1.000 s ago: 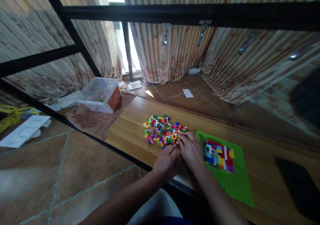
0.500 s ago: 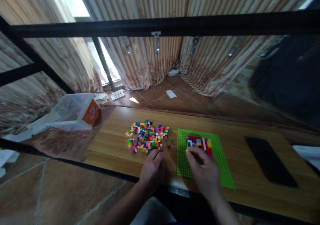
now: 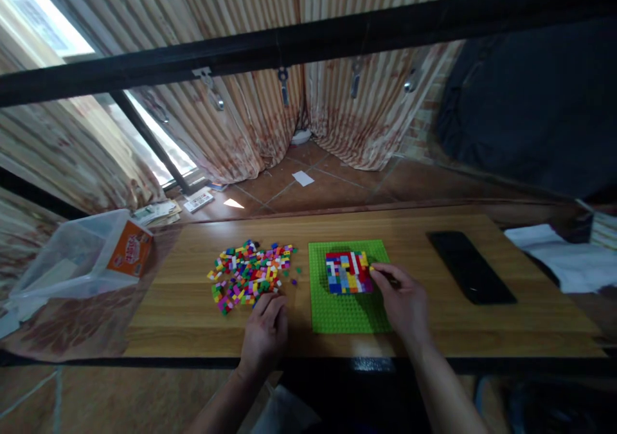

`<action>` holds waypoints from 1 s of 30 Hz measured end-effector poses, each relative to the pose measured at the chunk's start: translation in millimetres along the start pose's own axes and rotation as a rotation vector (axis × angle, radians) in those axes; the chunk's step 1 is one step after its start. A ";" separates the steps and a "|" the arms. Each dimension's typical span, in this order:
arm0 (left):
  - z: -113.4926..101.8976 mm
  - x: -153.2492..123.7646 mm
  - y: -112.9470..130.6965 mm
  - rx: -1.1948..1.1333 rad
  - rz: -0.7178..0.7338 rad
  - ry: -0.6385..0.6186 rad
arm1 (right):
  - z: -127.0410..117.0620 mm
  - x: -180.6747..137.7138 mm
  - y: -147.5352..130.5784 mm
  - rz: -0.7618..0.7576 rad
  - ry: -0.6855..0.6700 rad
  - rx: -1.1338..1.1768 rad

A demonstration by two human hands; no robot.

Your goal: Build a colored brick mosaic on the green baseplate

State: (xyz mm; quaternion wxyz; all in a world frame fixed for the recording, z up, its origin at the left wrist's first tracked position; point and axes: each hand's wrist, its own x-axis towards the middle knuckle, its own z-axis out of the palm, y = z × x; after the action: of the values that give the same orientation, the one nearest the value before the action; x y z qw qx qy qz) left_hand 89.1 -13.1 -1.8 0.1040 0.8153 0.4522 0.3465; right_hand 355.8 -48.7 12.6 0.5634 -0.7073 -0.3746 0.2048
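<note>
A green studded baseplate [image 3: 337, 315] lies on the wooden table, bearing a roughly square patch of multicoloured toy bricks [image 3: 348, 273]. My right hand [image 3: 402, 299] is at the patch's right side, thumb and forefinger pinched on a small yellow brick [image 3: 371, 268]. Whether that brick touches the patch I cannot tell. To the left, a loose pile of small coloured bricks [image 3: 255, 267] is spread over the wood. My left hand [image 3: 265, 331] rests at the pile's near edge with its fingers curled; what is under or in them is hidden.
A black phone-like slab [image 3: 470, 267] lies on the table [image 3: 168, 299] at the right. Beyond the table's left end stands a clear plastic box [image 3: 81, 247] with an orange label. White papers [image 3: 554, 257] are at the far right. A dark bar [image 3: 328, 38] crosses in front of the curtains.
The head view has turned to the right. My right hand has moved from the patch's near left part to its right side, still pinching the yellow brick. My left hand stays beside the pile.
</note>
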 end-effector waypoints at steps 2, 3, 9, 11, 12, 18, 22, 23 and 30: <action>-0.3 0.5 0.8 0.004 0.002 -0.004 | 1.9 4.7 5.1 -0.019 -0.038 0.013; -0.4 0.7 1.2 0.005 0.002 -0.004 | 2.4 6.1 7.7 -0.020 -0.054 0.022; -1.4 1.0 2.4 0.016 -0.003 -0.023 | 4.3 7.5 10.5 0.066 -0.067 0.123; -1.3 1.2 2.3 0.015 0.004 -0.018 | 5.0 9.0 7.6 0.114 -0.058 0.148; -1.1 1.3 2.3 0.011 0.010 -0.013 | 5.2 10.1 6.0 0.136 -0.055 0.160; 0.4 0.5 3.2 0.001 -0.007 -0.004 | 1.5 16.9 0.6 0.203 -0.074 0.167; 0.6 -0.5 3.5 0.004 -0.016 -0.009 | -1.3 16.7 2.7 0.215 -0.079 0.120; 0.6 -0.6 3.6 0.003 -0.016 -0.011 | -1.4 16.1 3.0 0.212 -0.072 0.109; 1.5 -1.2 3.8 -0.020 -0.030 -0.022 | -0.2 12.6 0.3 0.208 -0.027 0.055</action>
State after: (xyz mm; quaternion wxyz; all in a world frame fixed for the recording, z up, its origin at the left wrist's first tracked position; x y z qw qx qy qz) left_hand 92.2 -16.0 -1.6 0.1222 0.8109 0.4600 0.3405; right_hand 364.1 -39.2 14.0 0.5532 -0.7238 -0.3010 0.2819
